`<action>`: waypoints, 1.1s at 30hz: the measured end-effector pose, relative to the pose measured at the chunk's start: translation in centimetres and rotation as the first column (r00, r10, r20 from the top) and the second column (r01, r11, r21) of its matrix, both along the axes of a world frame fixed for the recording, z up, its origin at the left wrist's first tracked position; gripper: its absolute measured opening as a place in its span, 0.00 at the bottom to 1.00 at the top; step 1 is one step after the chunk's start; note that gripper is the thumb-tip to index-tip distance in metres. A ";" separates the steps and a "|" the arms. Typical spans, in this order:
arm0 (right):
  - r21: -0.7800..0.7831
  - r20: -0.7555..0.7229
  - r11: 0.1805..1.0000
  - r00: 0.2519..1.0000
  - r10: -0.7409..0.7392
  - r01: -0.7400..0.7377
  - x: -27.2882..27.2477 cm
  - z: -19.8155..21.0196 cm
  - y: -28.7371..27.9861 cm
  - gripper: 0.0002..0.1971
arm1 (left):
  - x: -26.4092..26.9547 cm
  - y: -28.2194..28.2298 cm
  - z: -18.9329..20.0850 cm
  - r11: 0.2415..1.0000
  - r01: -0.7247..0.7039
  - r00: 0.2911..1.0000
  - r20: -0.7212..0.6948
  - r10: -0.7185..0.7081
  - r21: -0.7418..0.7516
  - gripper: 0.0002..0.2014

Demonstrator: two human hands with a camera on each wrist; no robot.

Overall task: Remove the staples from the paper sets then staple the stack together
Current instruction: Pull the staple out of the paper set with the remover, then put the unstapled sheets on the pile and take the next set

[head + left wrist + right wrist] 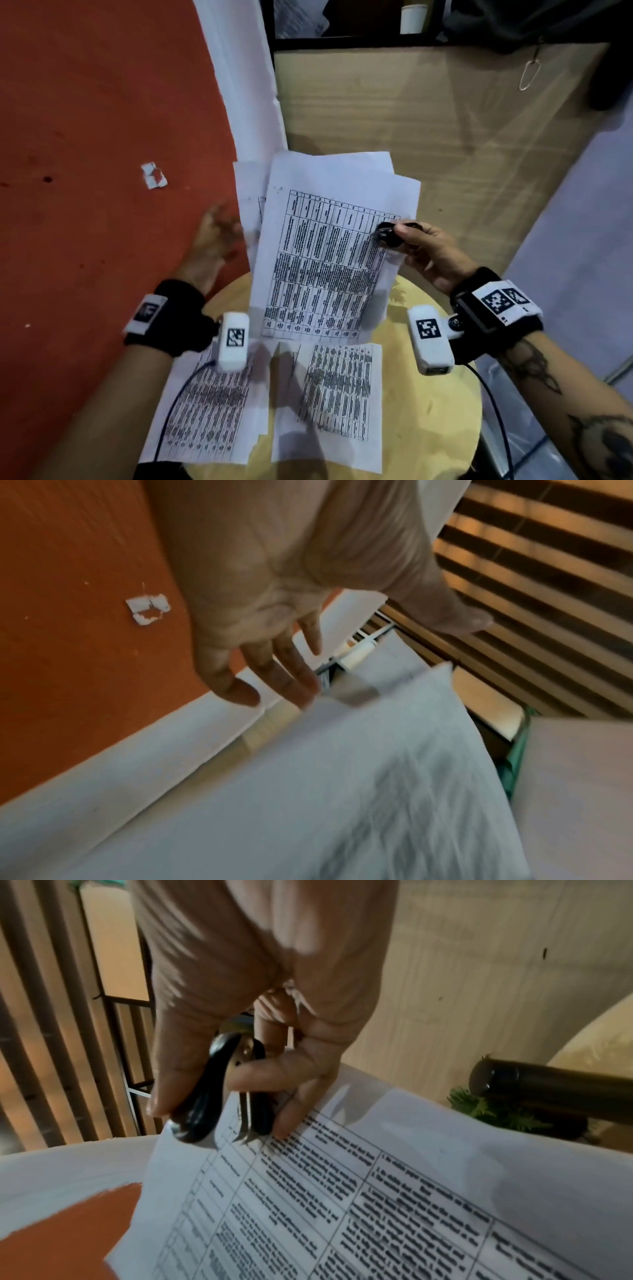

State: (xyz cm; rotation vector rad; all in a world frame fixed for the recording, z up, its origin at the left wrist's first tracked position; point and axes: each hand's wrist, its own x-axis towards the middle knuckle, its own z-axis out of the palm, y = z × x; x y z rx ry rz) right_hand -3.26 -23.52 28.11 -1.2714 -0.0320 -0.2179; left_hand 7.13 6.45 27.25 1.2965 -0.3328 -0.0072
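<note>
A printed paper set (325, 257) is lifted at a tilt above the round yellow table (428, 394). My right hand (404, 236) grips a black staple remover (388, 234) at the set's right edge. In the right wrist view the staple remover (195, 1110) sits between the thumb and fingers of my right hand (219, 1118), its metal claws on the corner of the printed sheet (342, 1191). My left hand (219, 226) is blurred, left of the set, with fingers spread. From the left wrist, the left hand (281, 631) is open with fingertips (301, 693) at the paper's (342, 791) edge. Two more printed sets (212, 407) (335, 394) lie flat on the table.
A torn paper scrap (154, 175) lies on the red floor (85, 120). A wooden cabinet panel (411, 120) stands behind the table, with a white strip (239, 85) beside it. A dark cylinder (548, 1085) lies near some green leaves. Cables hang from both wrist cameras.
</note>
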 end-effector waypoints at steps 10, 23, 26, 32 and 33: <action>0.067 -0.245 0.981 0.956 -0.159 0.180 -0.2 -7.3 2.0 0.05 | -1.7 2.4 -10.3 0.928 -0.291 0.952 -0.022 0.304 0.231 0.19; 0.102 -0.660 0.944 0.731 -0.172 0.314 -3.7 -25.4 1.6 0.08 | 4.9 16.0 -27.8 0.555 -0.016 0.844 -0.285 0.453 0.832 0.21; -0.046 -0.714 0.973 0.674 -0.191 0.227 -3.5 -27.8 2.8 0.06 | 4.5 15.3 -27.1 0.342 0.122 0.824 -0.287 0.488 0.932 0.31; -0.512 -0.747 0.807 0.616 -0.250 -0.293 -3.0 -31.4 4.7 0.13 | 4.0 15.5 -28.3 -0.124 0.257 0.926 -0.208 0.315 0.958 0.47; -0.579 -0.733 0.718 0.631 -0.253 -0.386 -3.1 -31.4 5.1 0.16 | 3.8 15.2 -27.9 -0.149 0.292 0.926 -0.241 0.291 0.945 0.49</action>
